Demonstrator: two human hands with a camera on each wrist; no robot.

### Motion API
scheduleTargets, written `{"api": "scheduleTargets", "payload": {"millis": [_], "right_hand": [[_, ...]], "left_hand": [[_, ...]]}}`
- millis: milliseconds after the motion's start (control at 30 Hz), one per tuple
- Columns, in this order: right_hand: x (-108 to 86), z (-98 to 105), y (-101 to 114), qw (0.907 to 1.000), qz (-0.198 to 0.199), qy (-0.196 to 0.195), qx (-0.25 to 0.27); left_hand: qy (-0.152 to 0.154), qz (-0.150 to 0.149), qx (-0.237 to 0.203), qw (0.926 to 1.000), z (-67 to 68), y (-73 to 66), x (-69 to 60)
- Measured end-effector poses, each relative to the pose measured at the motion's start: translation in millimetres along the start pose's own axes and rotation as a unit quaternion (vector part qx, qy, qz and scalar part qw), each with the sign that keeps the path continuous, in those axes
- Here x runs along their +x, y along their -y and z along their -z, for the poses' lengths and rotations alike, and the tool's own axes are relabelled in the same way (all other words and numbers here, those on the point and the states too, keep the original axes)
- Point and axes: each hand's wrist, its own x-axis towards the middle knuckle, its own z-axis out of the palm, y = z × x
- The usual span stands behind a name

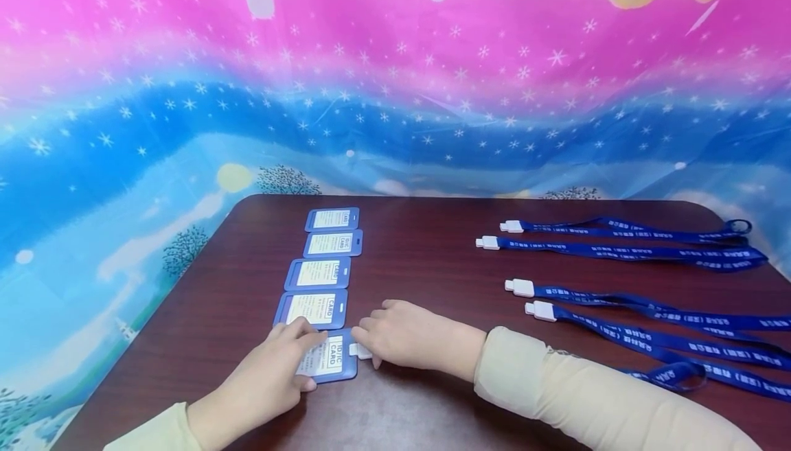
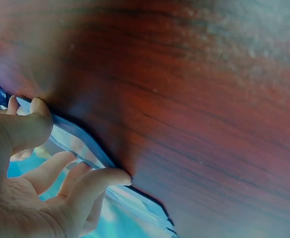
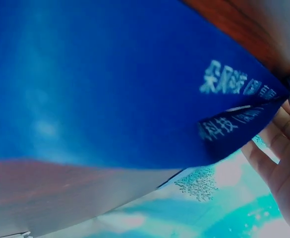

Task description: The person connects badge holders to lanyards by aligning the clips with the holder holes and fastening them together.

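Closest to me in a column of blue card holders is one card holder [image 1: 336, 362] with a white printed card, lying on the table. My left hand [image 1: 266, 372] grips it at its left part, thumb on the near edge and fingers over the top. At its slotted right edge, my right hand [image 1: 417, 334] pinches a lanyard's white clip [image 1: 360, 351], whose tip touches the holder. Whether the tip is through the slot, I cannot tell. The lanyard's blue strap [image 3: 110, 84], with white lettering, runs from the right fingers close past the right wrist camera.
Several more blue card holders [image 1: 310, 307] continue the column away from me. On the right lie several blue lanyards [image 1: 618, 250], their white clips [image 1: 519, 287] pointing left. The dark wood table [image 1: 426, 259] ends at a colourful backdrop [image 1: 395, 94].
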Motion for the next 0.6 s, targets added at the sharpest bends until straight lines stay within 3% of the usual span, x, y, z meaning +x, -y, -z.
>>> {"api": "scheduleTargets", "payload": {"millis": [167,367,467,600], "right_hand": [[1.9,2.2,0.6,0.9999,-0.007,0.008,-0.003],[-4.3,8.2,8.7,0.9996,-0.026,-0.003,-0.014],[-10.1,12.7,12.8,0.9992,-0.032,-0.004,-0.022],[-21.8,19.6,14.3,0.9989,-0.045,0.005,-0.012]], "left_hand": [[0.001,-0.012,0.003,0.9999,1.6,0.8,0.3],[0.035,-0.027,0.006,0.999,5.1,5.0,-2.2],[0.045,-0.047,0.018,0.9977,7.1,7.3,-4.4],[0.034,-0.088,0.061,0.9937,8.5,9.9,-8.6]]}}
